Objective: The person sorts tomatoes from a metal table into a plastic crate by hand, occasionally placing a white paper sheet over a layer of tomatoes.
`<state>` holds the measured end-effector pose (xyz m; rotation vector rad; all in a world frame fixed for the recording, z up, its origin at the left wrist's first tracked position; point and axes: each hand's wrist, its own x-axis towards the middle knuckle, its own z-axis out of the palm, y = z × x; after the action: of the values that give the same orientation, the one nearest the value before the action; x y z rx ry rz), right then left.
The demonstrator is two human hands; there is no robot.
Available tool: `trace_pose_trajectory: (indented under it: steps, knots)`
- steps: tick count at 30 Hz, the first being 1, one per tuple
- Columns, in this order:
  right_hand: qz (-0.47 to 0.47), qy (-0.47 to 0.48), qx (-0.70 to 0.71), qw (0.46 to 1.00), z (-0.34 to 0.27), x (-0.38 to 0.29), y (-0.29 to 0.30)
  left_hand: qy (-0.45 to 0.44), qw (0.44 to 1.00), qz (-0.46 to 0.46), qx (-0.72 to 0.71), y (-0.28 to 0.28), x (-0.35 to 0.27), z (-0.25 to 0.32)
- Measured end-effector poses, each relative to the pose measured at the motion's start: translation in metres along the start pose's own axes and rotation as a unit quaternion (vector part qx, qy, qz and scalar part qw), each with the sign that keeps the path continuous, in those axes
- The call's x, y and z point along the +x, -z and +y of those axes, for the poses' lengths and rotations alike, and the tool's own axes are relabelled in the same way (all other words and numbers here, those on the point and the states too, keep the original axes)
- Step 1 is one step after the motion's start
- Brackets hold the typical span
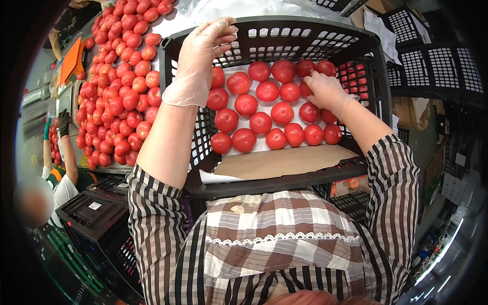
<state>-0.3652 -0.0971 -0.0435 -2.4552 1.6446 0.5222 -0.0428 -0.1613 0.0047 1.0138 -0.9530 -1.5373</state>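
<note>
A black plastic crate [251,189] lined with paper stands before me, with rows of red tomatoes [282,113] on its floor. My left hand [207,45], in a clear thin glove, is raised over the crate's far left rim, fingers bent towards the right; whether anything is in it I cannot tell. My right hand [326,89], gloved too, reaches down inside the crate at the right, its fingertips on a tomato [306,89] in the second row from the back. Brown paper [282,162] lies folded over near the crate's front wall.
Left of the crate, a big heap of tomatoes [118,99] covers a table. An orange plastic tray [71,61] stands beyond it. A co-worker's dark-gloved hand [63,122] is at the far left. Black crates [91,213] are stacked at lower left, others [431,70] at upper right.
</note>
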Motion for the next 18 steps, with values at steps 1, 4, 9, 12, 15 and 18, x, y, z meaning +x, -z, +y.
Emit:
trace_pose_trajectory:
  steps: [1,4,9,12,15,18]
  knots:
    - [0.004,0.063,0.005,0.998,-0.004,0.002,-0.001,-0.008,1.000,0.000,0.020,-0.001,-0.001,0.001]
    - [0.009,0.207,0.023,0.978,-0.037,-0.003,-0.005,-0.042,0.996,-0.017,0.071,-0.007,-0.002,0.004]
    - [-0.016,0.252,-0.152,0.956,-0.077,-0.011,-0.034,-0.058,0.994,-0.031,0.088,-0.026,-0.018,0.009]
    - [-0.046,0.252,-0.214,0.943,-0.080,-0.003,-0.037,-0.062,0.993,-0.041,0.089,-0.027,-0.019,0.012]
    - [-0.088,0.281,-0.217,0.930,-0.074,0.014,-0.047,-0.058,0.992,-0.059,0.098,-0.028,-0.019,0.012]
    - [-0.141,0.289,-0.143,0.936,-0.067,0.018,-0.027,-0.043,0.988,-0.090,0.118,-0.029,-0.021,0.011]
